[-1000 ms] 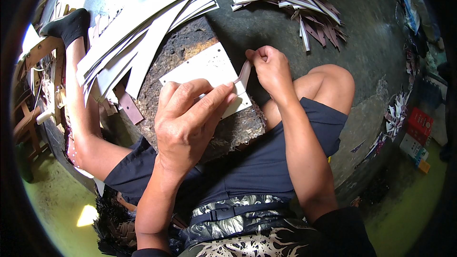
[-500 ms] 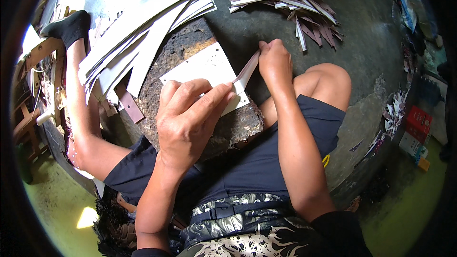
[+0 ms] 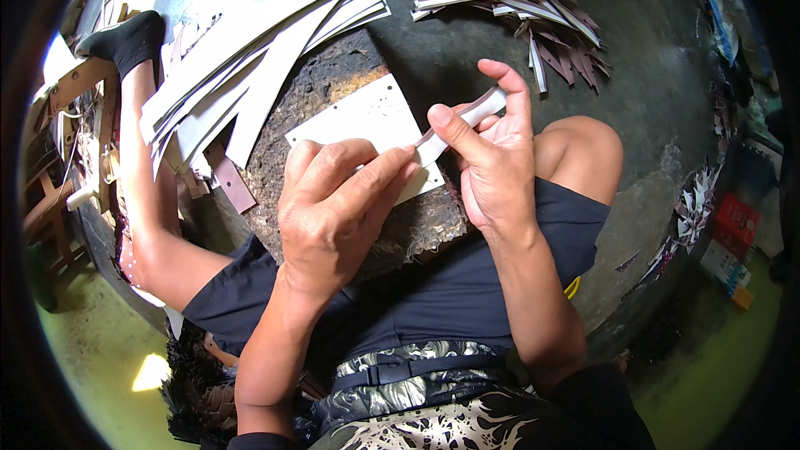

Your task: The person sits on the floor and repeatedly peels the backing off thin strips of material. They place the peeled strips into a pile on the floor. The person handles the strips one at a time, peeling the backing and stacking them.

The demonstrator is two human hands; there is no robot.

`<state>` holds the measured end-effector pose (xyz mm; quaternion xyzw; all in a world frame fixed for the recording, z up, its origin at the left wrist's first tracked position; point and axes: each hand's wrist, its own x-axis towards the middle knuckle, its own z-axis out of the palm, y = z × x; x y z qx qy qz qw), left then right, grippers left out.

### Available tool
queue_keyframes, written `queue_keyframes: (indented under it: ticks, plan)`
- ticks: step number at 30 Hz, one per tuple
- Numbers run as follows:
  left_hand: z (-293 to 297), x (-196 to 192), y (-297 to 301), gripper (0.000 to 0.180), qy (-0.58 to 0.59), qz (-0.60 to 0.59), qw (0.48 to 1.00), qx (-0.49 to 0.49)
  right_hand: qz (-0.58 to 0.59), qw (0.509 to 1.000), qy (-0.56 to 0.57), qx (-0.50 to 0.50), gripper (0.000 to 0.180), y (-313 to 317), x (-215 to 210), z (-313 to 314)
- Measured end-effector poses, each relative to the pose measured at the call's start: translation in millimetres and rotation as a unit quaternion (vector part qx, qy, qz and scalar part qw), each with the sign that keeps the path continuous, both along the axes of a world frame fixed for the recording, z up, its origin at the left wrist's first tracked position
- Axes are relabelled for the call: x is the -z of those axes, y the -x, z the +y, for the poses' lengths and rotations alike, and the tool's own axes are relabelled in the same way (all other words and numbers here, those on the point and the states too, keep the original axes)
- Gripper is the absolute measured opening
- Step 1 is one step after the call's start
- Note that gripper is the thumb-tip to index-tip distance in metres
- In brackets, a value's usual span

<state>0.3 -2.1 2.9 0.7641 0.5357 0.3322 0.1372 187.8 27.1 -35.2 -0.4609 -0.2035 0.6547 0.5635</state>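
Right hand (image 3: 492,158) lifted strip (image 3: 462,121), left hand (image 3: 337,208) unmoved

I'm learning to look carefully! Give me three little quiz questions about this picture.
1. True or false: both hands hold the narrow strip.
2. Where is the white card? A) flat on the rough dark block B) on the bare knee C) in the scrap pile
3. Fill in: the foot at upper left wears a black ____.

Key:
1. True: the left hand pinches its lower end, the right hand its upper part.
2. A
3. sock
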Motion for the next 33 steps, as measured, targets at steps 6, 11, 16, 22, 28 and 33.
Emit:
queue_keyframes:
  ticks: [6,11,16,22,28,33]
  plan:
    - [-0.3,-1.0,0.5,0.036,0.002,0.005,1.000,0.003,-0.007,1.000,0.012,0.004,0.071,-7.2,11.7,1.5]
    - [-0.4,0.9,1.6,0.036,-0.007,0.003,1.000,0.012,-0.017,0.999,0.027,0.013,0.068,-8.2,16.9,1.3]
    - [-0.4,0.9,-1.0,0.034,-0.002,0.025,0.999,0.022,-0.037,0.999,0.027,0.013,0.065,-11.5,27.1,-3.3]
    - [4.4,-4.7,0.4,0.038,0.021,0.029,0.998,0.045,-0.170,0.984,-0.003,0.057,0.064,-21.9,25.0,16.3]
    - [8.8,-53.0,2.9,0.069,-0.040,0.014,0.998,0.038,-0.204,0.916,-0.186,-0.290,0.083,-38.7,-73.5,14.7]
    - [-7.9,-95.1,28.8,0.047,0.332,0.000,0.943,-0.030,-0.304,0.824,-0.193,-0.438,0.042,-31.0,-98.5,26.2]
